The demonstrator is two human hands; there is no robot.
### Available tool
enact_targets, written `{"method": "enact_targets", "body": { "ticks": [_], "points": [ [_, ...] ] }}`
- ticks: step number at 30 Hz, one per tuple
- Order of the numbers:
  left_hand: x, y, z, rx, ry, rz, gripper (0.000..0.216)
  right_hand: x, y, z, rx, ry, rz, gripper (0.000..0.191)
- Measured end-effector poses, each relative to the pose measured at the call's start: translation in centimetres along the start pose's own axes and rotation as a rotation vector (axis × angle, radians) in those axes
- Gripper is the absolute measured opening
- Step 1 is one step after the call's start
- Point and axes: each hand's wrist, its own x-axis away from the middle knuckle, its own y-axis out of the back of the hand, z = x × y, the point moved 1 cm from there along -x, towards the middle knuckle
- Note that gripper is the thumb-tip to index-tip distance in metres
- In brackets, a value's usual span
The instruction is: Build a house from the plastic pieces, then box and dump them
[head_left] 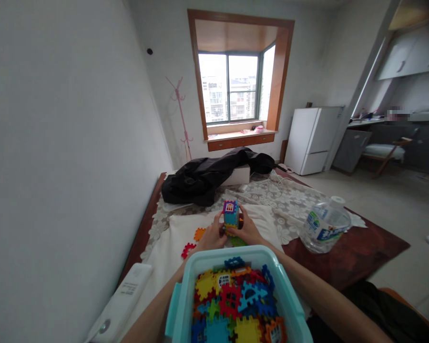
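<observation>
A small block house [231, 216] built of interlocking plastic panels stands between my hands, with a purple panel and white window on top and light blue and yellow panels below. My left hand [214, 233] grips its left side, and my right hand [248, 227] holds its right side with the thumb at the lower front. Under the hands lies a green panel [238, 241], partly hidden. Left of my left hand are an orange panel [199, 234] and a red panel [188, 250] on the white cloth. A teal bin [177, 305] full of colourful panels sits closest to me, between my forearms.
A large clear plastic bottle [325, 226] stands at the right on the wooden table [372, 245]. Black fabric [207, 176] lies over a white box [238, 176] at the far end. A long white device [123, 300] rests at the left near the wall.
</observation>
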Motion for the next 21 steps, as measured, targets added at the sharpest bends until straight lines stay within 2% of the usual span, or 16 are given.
{"method": "enact_targets", "body": {
  "ticks": [3, 14, 21],
  "points": [
    [-0.13, -0.10, 0.11, 0.033, -0.056, 0.035, 0.098, 0.01, 0.00, 0.18, 0.025, -0.002, -0.005, 0.112],
    [-0.34, -0.58, 0.65, 0.048, -0.087, -0.045, 0.092, 0.02, -0.34, 0.55, 0.018, -0.018, -0.055, 0.107],
    [-0.58, -0.65, 0.72, 0.042, -0.091, -0.052, 0.089, -0.05, -0.37, 0.40, -0.043, -0.020, -0.069, 0.106]
  ]
}}
